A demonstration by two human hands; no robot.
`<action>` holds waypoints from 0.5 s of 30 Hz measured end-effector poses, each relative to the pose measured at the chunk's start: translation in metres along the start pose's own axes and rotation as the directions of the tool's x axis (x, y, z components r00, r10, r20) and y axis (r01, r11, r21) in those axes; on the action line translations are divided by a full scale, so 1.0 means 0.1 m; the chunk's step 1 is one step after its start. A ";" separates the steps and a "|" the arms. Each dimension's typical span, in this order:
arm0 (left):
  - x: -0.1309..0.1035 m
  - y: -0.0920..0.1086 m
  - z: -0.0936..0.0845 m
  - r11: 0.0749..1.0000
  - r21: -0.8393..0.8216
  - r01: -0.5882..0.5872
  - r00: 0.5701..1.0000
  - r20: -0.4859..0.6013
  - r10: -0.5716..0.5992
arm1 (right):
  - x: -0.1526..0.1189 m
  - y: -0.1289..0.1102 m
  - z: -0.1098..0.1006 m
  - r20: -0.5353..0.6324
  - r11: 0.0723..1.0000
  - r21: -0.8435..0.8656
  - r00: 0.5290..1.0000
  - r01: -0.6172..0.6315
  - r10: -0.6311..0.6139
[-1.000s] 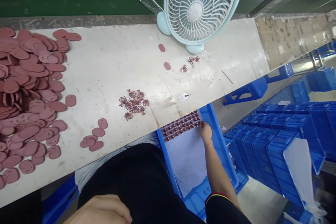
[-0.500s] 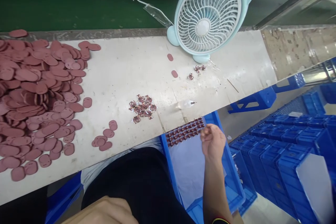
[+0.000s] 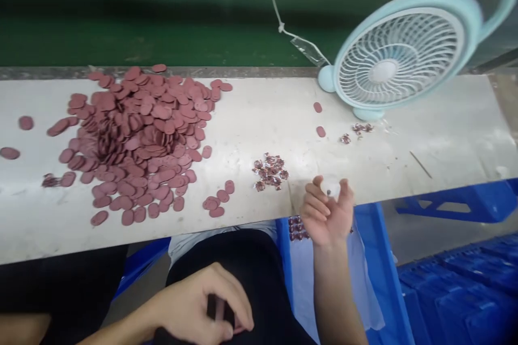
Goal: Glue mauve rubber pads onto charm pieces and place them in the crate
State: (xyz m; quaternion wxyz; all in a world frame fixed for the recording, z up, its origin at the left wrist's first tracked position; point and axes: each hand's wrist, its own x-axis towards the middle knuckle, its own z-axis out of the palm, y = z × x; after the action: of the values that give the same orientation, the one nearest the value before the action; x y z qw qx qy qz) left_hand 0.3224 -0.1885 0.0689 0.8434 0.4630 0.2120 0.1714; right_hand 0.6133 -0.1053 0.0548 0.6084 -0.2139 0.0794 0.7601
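Note:
My right hand [image 3: 327,213] is over the table's front edge, with its thumb and fingers around a small, whitish, translucent bottle [image 3: 332,186] with a dark tip. Low in the view, in front of my dark clothing, my left hand [image 3: 208,302] is curled with thumb and fingertips close together; a bit of pink shows there, too small to make out. Left of the bottle lies a cluster of shiny reddish-brown pieces [image 3: 270,171]. A big heap of pink oval pieces [image 3: 141,135] covers the table's left part, with several ovals [image 3: 218,202] apart from it.
A light-blue fan [image 3: 384,70] stands at the back right of the white table [image 3: 259,113]. Near it lie two pink ovals [image 3: 320,131] and several shiny pieces [image 3: 362,128]. Below the edge, a blue crate [image 3: 384,259] holds rows of reddish-brown pieces [image 3: 298,229]. More blue crates [image 3: 469,285] stand right.
The view has swung left. My right hand has moved from the crate's rows up to the table and taken hold of the bottle. My left hand has come further into view.

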 end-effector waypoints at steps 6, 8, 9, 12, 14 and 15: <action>0.17 -0.21 -0.17 0.694 -0.667 -0.270 0.944 -0.324 0.055 | -0.35 0.47 0.35 -0.105 0.823 -0.567 0.987 0.039 -0.119; 0.26 -0.18 -0.17 0.643 -0.686 -0.341 0.914 -0.402 0.056 | -0.43 0.64 0.40 -0.066 0.731 -0.679 0.987 0.066 -0.150; 0.30 -0.16 -0.16 0.629 -0.688 -0.363 0.902 -0.428 0.053 | -0.47 0.71 0.41 -0.037 0.687 -0.721 0.985 0.091 -0.168; 0.40 -0.07 -0.12 0.616 -0.678 -0.401 0.870 -0.492 0.026 | -0.55 0.88 0.44 0.062 0.561 -0.802 0.963 0.204 -0.262; 0.45 -0.03 -0.09 0.633 -0.658 -0.408 0.848 -0.529 -0.004 | -0.56 0.94 0.47 0.101 0.517 -0.816 0.944 0.258 -0.313; 0.47 -0.02 -0.09 0.647 -0.647 -0.404 0.839 -0.544 -0.020 | -0.56 0.95 0.48 0.107 0.513 -0.813 0.937 0.275 -0.332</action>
State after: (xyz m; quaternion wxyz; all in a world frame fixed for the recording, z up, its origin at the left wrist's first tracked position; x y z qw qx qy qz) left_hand 0.3577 -0.1607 0.0540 0.8461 0.0389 0.2843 0.4493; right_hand 0.5203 -0.1600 0.1080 0.5602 -0.5042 -0.3004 0.5846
